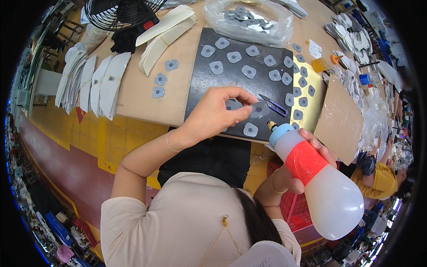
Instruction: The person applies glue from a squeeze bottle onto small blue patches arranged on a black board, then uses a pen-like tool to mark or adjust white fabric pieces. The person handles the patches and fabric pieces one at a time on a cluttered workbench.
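My left hand (pixel 218 111) reaches over the black board (pixel 204 84) and pinches a small grey patch (pixel 258 109) between thumb and fingers. My right hand (pixel 311 153) grips a white squeeze bottle (pixel 320 178) with a red band and a blue cap, its nozzle pointing toward the held patch. Several more grey patches (pixel 234 57) with a hole in the middle lie spread over the board. A pair of small purple-handled snips (pixel 275 106) lies on the board just right of my left hand.
A clear bag of grey patches (pixel 249 20) sits at the board's far edge. Stacks of white shaped pieces (pixel 95 82) lie at the left, a black fan (pixel 124 13) behind them. An orange bottle (pixel 321 63), a cardboard sheet (pixel 340 118) and another person in yellow (pixel 382 178) are at the right.
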Motion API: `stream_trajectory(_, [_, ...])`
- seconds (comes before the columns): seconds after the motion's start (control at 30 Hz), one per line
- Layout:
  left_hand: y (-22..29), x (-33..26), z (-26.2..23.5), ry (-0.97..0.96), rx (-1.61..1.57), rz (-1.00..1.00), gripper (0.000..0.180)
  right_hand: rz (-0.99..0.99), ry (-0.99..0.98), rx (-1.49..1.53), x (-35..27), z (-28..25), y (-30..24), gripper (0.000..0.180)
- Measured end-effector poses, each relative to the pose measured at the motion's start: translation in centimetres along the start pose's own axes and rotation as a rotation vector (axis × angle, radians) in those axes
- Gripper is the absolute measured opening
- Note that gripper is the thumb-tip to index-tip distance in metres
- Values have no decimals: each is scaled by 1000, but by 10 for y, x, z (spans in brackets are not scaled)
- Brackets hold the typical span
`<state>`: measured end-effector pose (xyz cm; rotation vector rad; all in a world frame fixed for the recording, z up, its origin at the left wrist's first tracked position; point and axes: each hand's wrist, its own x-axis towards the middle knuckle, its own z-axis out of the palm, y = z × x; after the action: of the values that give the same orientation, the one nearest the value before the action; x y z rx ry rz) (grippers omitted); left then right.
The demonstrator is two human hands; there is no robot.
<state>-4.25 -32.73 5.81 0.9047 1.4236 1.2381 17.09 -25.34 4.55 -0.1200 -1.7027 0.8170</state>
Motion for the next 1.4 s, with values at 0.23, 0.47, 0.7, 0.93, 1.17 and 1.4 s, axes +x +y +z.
stream_trajectory(0.23, [0, -5, 1, -24, 104, 125, 37, -2, 12, -170, 5, 25, -2, 87])
stream_trajectory(0.47, [-2, -6, 5, 1, 124, 222, 56, -62, -119, -222, 8, 25, 4, 87])
stream_trajectory(0.7, [1, 5, 3, -44, 18, 58, 57, -177, 138, -353, 4, 5, 15, 84])
stream_trajectory(0.93, [3, 79, 7, -116, 127, 116, 56, -38, 236, -387, 1, -11, 6, 86])
stream_trajectory(1.17, [34, 63, 43, -229, 223, 170, 58, -50, 176, -410, 5, -20, 2, 84])
stream_trajectory(1.4, [37, 60, 45, -245, 228, 178, 59, -37, 239, -342, -2, -16, 10, 89])
